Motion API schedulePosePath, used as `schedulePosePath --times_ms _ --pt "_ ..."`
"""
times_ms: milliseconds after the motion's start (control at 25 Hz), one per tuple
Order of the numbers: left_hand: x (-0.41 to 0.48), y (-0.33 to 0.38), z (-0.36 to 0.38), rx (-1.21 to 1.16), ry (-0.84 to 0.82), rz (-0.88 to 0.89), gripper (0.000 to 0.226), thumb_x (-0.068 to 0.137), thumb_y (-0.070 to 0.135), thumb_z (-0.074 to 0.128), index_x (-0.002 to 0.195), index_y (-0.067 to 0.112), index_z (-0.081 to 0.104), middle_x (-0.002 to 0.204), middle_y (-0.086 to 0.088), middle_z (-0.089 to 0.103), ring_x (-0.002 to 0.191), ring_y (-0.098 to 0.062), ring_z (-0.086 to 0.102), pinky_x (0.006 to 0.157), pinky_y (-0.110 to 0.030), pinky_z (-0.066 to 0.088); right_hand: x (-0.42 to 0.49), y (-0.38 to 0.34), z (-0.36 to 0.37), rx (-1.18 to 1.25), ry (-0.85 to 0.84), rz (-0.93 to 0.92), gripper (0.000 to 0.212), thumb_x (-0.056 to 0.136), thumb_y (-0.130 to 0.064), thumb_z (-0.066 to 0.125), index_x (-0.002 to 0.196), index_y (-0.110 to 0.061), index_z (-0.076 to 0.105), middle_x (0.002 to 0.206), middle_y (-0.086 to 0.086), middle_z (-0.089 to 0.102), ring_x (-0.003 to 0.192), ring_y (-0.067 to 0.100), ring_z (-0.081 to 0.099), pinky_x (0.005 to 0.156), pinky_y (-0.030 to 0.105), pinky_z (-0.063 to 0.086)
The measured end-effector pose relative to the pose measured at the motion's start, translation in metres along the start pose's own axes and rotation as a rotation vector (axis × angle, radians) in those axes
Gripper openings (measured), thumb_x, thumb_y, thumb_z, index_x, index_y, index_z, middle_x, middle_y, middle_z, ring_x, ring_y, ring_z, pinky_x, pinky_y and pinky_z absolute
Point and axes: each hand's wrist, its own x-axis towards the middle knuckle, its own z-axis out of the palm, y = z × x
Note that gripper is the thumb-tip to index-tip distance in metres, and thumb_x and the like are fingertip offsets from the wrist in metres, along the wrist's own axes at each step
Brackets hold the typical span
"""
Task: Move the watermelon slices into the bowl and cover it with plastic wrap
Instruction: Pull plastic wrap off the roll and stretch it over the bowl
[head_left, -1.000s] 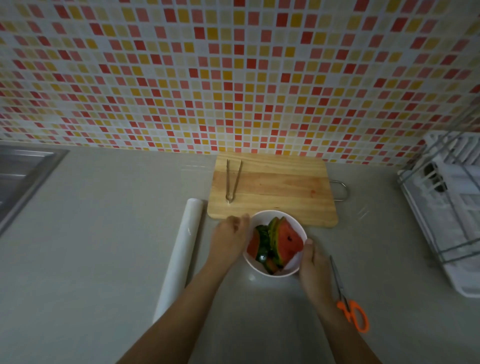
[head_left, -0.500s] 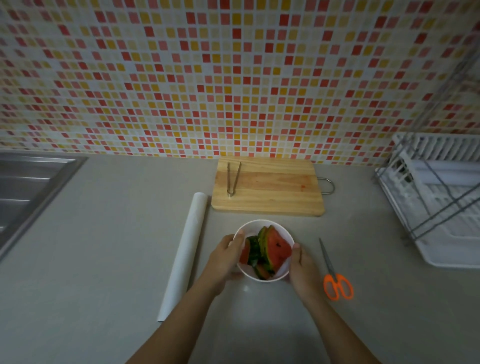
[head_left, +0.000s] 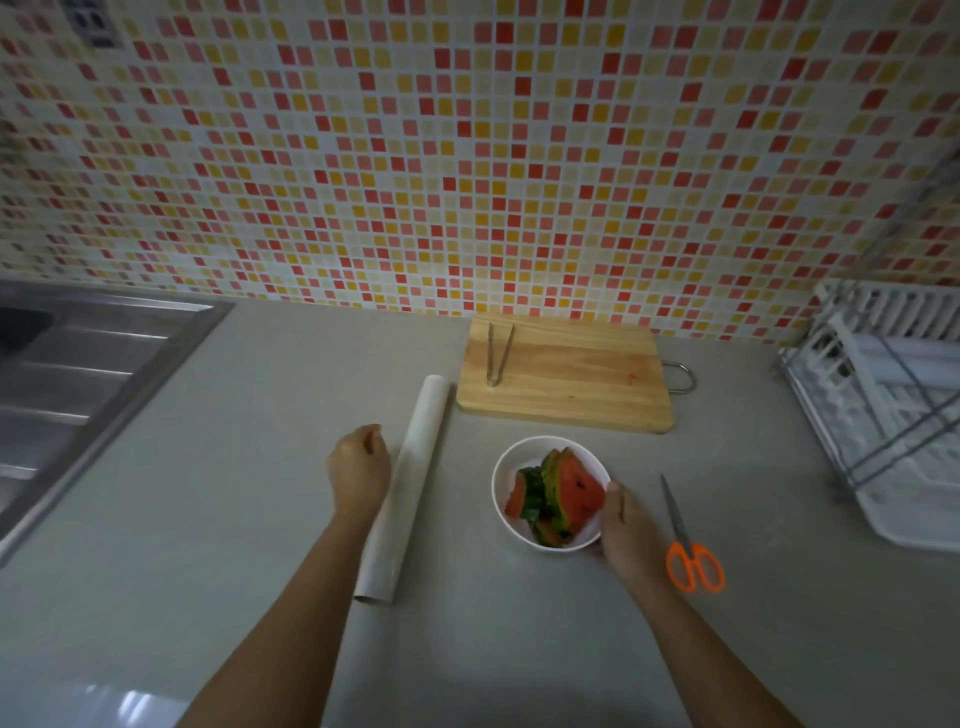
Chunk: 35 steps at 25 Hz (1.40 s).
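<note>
A white bowl (head_left: 511, 467) stands on the grey counter and holds several watermelon slices (head_left: 563, 491), red flesh with green rind. My right hand (head_left: 626, 530) grips the bowl's right rim, thumb on the edge. A white roll of plastic wrap (head_left: 410, 480) lies lengthwise to the left of the bowl. My left hand (head_left: 358, 467) hovers just left of the roll with fingers loosely curled, holding nothing and apart from the roll.
A wooden cutting board (head_left: 566, 376) with metal tongs (head_left: 497, 353) on it lies behind the bowl. Orange-handled scissors (head_left: 688, 540) lie right of my right hand. A white dish rack (head_left: 893, 415) is far right, a steel sink (head_left: 78, 374) far left.
My left hand has let go of the bowl and moved left across the roll of plastic wrap. The right hand stays on the bowl. The camera view has shifted.
</note>
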Motion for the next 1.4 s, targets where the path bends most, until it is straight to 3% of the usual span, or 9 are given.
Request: schedulePosePath --times_ms 80,200,480,720,840,1000,1120,1240,1400 --pt "0.012 -0.022 -0.005 0.048 -0.192 -0.145 0.034 0.097 0.017 0.043 0.078 -0.001 0.063 0.087 -0.027 0.065 0.084 -0.035 0.061 0.075 -0.037 0.043 0.001 0.002 -0.001 -0.005 -0.008 -0.02 0.05 0.1 -0.041 0.023 0.104 -0.009 0.061 0.106 0.024 0.065 0.098 0.038 0.062 0.089 0.048 0.05" --pt "0.004 -0.027 0.005 -0.059 -0.436 -0.192 0.032 0.096 0.03 0.049 0.092 0.006 0.07 0.094 -0.014 0.066 0.086 -0.023 0.058 0.081 -0.035 0.045 0.001 0.002 -0.004 -0.056 0.006 -0.06 0.048 0.1 -0.037 0.025 0.122 -0.009 0.057 0.12 0.022 0.063 0.111 0.037 0.057 0.094 0.038 0.043" --pt "0.01 -0.014 0.015 -0.101 -0.539 -0.294 0.049 0.088 0.038 0.06 0.11 -0.006 0.063 0.111 -0.022 0.065 0.1 -0.036 0.063 0.085 -0.041 0.051 -0.006 -0.006 -0.013 0.081 0.012 -0.067 0.054 0.1 -0.039 0.024 0.145 -0.01 0.033 0.154 0.009 0.032 0.141 0.023 0.029 0.113 0.031 0.019" --pt "0.001 0.021 -0.005 -0.312 -0.534 -0.296 0.045 0.09 0.03 0.061 0.114 -0.007 0.055 0.109 -0.02 0.062 0.09 -0.03 0.062 0.08 -0.041 0.052 -0.012 -0.043 -0.031 0.131 0.107 -0.224 0.041 0.099 -0.028 0.038 0.133 -0.008 0.05 0.14 0.011 0.051 0.13 0.025 0.044 0.103 0.029 0.03" --pt "-0.019 0.068 -0.018 -0.575 -0.545 -0.207 0.036 0.086 0.024 0.065 0.117 0.011 0.053 0.107 -0.008 0.063 0.091 -0.023 0.062 0.075 -0.038 0.052 -0.011 -0.085 -0.048 0.171 0.066 -0.351 0.028 0.096 -0.027 0.047 0.118 -0.017 0.062 0.12 -0.001 0.063 0.111 0.016 0.058 0.091 0.024 0.038" --pt "-0.052 0.139 -0.025 -0.772 -0.623 0.048 0.038 0.086 0.021 0.063 0.124 0.021 0.055 0.109 -0.002 0.062 0.099 -0.02 0.061 0.077 -0.039 0.053 -0.008 -0.166 -0.082 0.294 0.078 -0.525 0.029 0.093 -0.031 0.052 0.115 -0.019 0.066 0.115 -0.004 0.067 0.096 -0.001 0.059 0.083 0.008 0.042" --pt "-0.073 0.168 -0.028 -0.778 -0.571 0.193 0.038 0.087 0.027 0.063 0.124 0.024 0.056 0.113 -0.002 0.06 0.101 -0.019 0.06 0.083 -0.038 0.054 -0.012 -0.211 -0.108 0.415 0.067 -0.58 0.031 0.089 -0.044 0.054 0.112 -0.028 0.066 0.112 -0.009 0.068 0.103 0.006 0.063 0.094 0.026 0.048" --pt "-0.087 0.18 -0.031 -0.754 -0.564 0.275 0.043 0.086 0.032 0.063 0.127 0.026 0.055 0.118 -0.001 0.059 0.106 -0.019 0.059 0.09 -0.041 0.053 -0.018 -0.238 -0.124 0.445 0.037 -0.597 0.02 0.084 -0.052 0.056 0.095 -0.038 0.066 0.1 -0.018 0.068 0.098 0.001 0.063 0.094 0.03 0.05" --pt "-0.093 0.186 -0.033 -0.728 -0.542 0.349 0.037 0.083 0.035 0.064 0.119 0.036 0.055 0.117 0.003 0.059 0.106 -0.018 0.059 0.094 -0.047 0.051 -0.022 -0.253 -0.13 0.468 0.057 -0.566 0.047 0.08 -0.047 0.064 0.117 -0.018 0.066 0.115 -0.004 0.068 0.104 0.01 0.064 0.095 0.036 0.052"
